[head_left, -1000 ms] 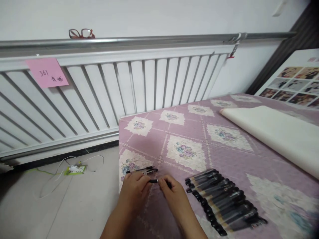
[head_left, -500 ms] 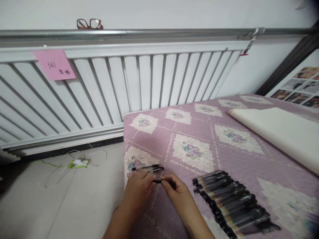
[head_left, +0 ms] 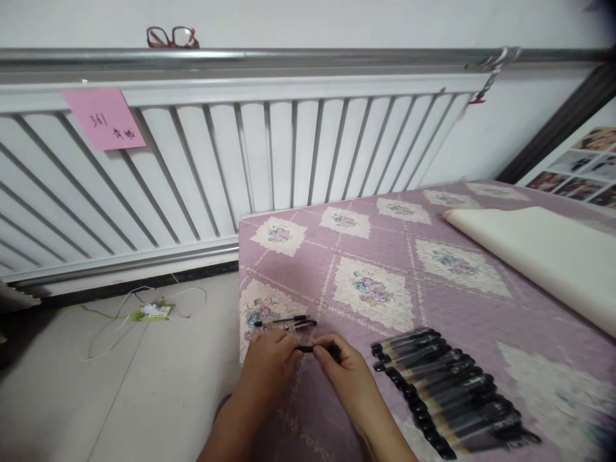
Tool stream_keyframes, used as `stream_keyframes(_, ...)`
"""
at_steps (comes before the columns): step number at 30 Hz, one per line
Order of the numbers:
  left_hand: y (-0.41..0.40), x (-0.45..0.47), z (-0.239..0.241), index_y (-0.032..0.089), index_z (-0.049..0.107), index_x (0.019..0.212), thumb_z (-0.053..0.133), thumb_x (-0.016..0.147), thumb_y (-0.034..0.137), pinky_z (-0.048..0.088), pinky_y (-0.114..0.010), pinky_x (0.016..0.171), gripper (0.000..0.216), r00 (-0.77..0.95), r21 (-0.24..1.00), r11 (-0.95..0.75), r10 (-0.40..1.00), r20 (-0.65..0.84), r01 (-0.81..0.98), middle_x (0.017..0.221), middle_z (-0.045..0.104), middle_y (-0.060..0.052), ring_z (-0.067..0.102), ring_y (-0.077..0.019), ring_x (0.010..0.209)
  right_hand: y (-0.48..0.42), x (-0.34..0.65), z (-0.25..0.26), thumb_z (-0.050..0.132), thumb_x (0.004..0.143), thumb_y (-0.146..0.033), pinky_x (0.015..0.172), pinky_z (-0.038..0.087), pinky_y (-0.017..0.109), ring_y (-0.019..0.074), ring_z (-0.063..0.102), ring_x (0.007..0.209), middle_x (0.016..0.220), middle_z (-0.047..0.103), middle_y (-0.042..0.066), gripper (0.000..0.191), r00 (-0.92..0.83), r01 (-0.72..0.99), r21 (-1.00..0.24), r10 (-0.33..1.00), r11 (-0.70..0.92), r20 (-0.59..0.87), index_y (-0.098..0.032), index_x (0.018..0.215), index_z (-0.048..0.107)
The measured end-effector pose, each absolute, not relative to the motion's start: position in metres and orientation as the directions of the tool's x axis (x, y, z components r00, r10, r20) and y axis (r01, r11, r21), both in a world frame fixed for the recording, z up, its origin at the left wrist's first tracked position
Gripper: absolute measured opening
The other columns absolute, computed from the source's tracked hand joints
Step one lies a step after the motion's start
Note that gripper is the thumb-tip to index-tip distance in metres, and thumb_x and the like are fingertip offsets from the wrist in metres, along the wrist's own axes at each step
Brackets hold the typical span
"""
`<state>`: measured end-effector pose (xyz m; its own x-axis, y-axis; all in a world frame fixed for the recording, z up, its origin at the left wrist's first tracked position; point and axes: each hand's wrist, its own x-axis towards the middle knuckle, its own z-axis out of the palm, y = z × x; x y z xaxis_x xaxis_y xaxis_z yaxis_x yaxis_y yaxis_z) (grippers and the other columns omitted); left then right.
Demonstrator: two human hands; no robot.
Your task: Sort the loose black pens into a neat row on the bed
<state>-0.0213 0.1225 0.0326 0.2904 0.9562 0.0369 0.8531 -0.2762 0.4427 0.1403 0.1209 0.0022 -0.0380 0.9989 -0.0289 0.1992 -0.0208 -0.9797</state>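
Note:
Between my two hands a black pen lies level, only a short black part of it showing. My left hand is closed around its left end, and my right hand pinches the right end between thumb and fingers. The fingers hide most of the pen. Just beyond my left hand, a thin black pen part and a black-capped piece lie on the flowered cover. To the right of my right hand, several clear pens with black caps lie side by side in a slanting row.
The purple flowered cover spreads over the bed-like surface. A cream folded sheet lies at right. Behind stands a white radiator with a pink note; glasses rest above the pipe. A power strip with cables lies on the floor.
The view has shifted slightly, so the radiator and pipe sit a little higher. Both hands stay on the pen, with slightly more of its black part showing between them.

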Motion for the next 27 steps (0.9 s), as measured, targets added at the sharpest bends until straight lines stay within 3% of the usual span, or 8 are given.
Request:
stream_keyframes(7,0.123,-0.025,0.030,0.024,0.064,0.085,0.051,0.087,0.022,0.035,-0.031,0.077,0.013,0.281,0.444,-0.278,0.958,0.059,0.852,0.088,0.064,0.000,0.057,-0.0183,0.088,0.121,0.139,0.000,0.062,0.072,-0.034,0.069,0.045,0.026,0.0177,0.058,0.075,0.079,0.064,0.001,0.024,0.021,0.154,-0.987,0.999,-0.053,-0.050,-0.020,0.091,0.063)
stream_keyframes(12,0.122,-0.024,0.030,0.024,0.064,0.085,0.050,0.088,0.023,0.035,-0.031,0.076,0.014,0.291,0.427,-0.280,0.956,0.042,0.860,0.088,0.064,0.000,0.057,-0.0179,0.087,0.123,0.141,0.003,0.056,0.078,-0.042,0.061,0.041,0.024,0.0157,0.053,0.065,0.064,0.058,-0.001,0.026,-0.013,0.266,-0.963,0.999,-0.042,-0.047,-0.019,0.069,0.063)
stream_keyframes(21,0.125,-0.029,0.031,0.025,0.065,0.087,0.049,0.088,0.022,0.037,-0.029,0.076,0.016,0.256,0.414,-0.241,0.966,0.019,0.878,0.089,0.064,0.000,0.057,-0.0175,0.088,0.125,0.146,0.000,0.058,0.074,-0.037,0.067,0.046,0.027,0.0183,0.059,0.073,0.075,0.066,0.001,0.021,0.065,0.225,-0.974,0.998,-0.040,-0.026,-0.019,0.082,0.064)
stream_keyframes(27,0.127,-0.034,0.024,0.024,0.064,0.085,0.051,0.087,0.023,0.038,-0.029,0.080,0.014,0.206,0.388,-0.188,0.979,-0.006,0.902,0.090,0.063,-0.001,0.056,-0.0182,0.091,0.125,0.148,-0.006,0.054,0.075,-0.031,0.074,0.047,0.030,0.0202,0.063,0.078,0.081,0.069,0.003,0.017,0.071,0.431,-0.902,0.995,0.026,0.062,-0.021,0.083,0.064)
